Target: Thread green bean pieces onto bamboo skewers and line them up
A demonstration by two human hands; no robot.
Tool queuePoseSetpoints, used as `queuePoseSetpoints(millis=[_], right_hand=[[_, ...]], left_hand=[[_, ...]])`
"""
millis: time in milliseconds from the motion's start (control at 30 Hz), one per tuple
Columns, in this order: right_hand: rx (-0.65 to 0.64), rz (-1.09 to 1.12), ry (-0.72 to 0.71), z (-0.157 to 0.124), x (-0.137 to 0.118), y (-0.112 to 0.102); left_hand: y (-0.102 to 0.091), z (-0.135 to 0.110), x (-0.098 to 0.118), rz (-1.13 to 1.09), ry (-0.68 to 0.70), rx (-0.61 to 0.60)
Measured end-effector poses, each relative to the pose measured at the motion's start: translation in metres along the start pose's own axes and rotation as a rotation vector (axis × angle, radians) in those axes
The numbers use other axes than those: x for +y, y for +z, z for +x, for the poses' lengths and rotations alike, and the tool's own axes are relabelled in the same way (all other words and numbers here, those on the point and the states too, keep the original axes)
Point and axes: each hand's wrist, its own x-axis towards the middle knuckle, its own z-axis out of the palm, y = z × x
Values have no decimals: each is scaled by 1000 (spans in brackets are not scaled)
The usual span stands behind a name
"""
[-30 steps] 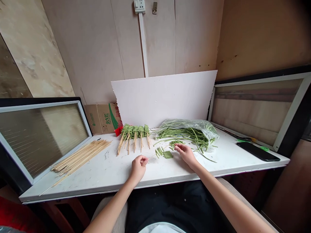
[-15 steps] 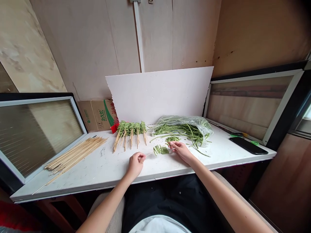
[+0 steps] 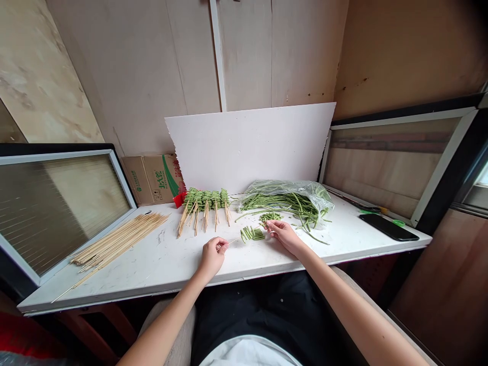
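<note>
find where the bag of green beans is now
In the head view, the bag of green beans lies right of centre on the white table, before the white board and beyond the right hand.

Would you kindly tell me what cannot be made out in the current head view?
All in the head view:
What, if anything, the right hand pinches: hidden by the hand itself.
The far tip of the wooden skewer in the left hand: too thin to trace near the cut green bean pieces.
The cardboard box's right end: behind the white board.
The white conduit's upper end: cut off by the top edge.
</note>
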Motion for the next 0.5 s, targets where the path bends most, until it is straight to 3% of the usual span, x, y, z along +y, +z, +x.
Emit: queuePoseSetpoints(millis=[500], right_hand=[[17,-37,-10,-5,0,-1]], left_hand=[[-2,-5,6,23,57,38]])
